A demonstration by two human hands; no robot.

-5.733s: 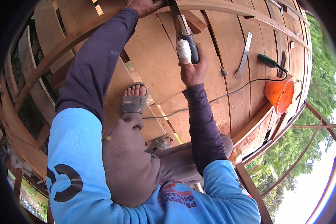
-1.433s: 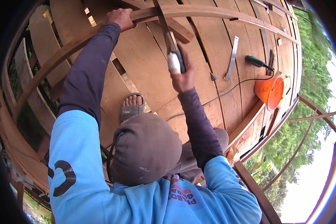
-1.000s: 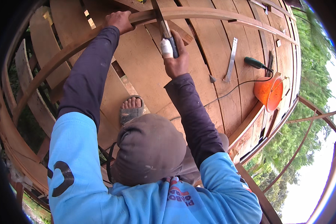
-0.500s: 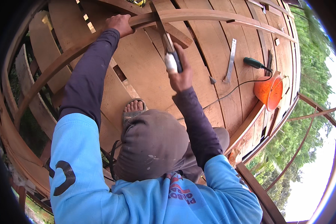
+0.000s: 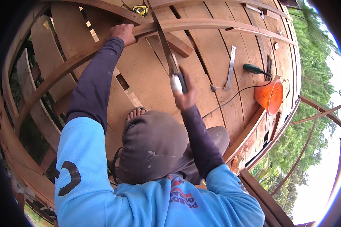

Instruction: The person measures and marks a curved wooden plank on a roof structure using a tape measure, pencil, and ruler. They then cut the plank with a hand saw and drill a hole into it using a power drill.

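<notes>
My left hand (image 5: 123, 34) is closed around a long curved wooden strip (image 5: 201, 24) that runs across the deck. In my right hand (image 5: 185, 91) is a handsaw (image 5: 165, 49), gripped by its handle, which looks white and black. The saw blade crosses the strip just right of my left hand, its far end reaching the top of the view. Beneath the strip at that spot lies a short wooden beam (image 5: 178, 44), slanting down to the right.
A metal ruler (image 5: 230, 68) lies on the planks (image 5: 147, 64) to the right. Beyond it are a green corded tool (image 5: 254, 69) and an orange bucket (image 5: 268, 97). A yellow tape measure (image 5: 140, 10) sits at the far side. Gaps open between planks on the left.
The saw and my right hand have drawn back toward me. My left hand keeps its hold on the strip. The view has shifted slightly, showing more of the tape measure.
</notes>
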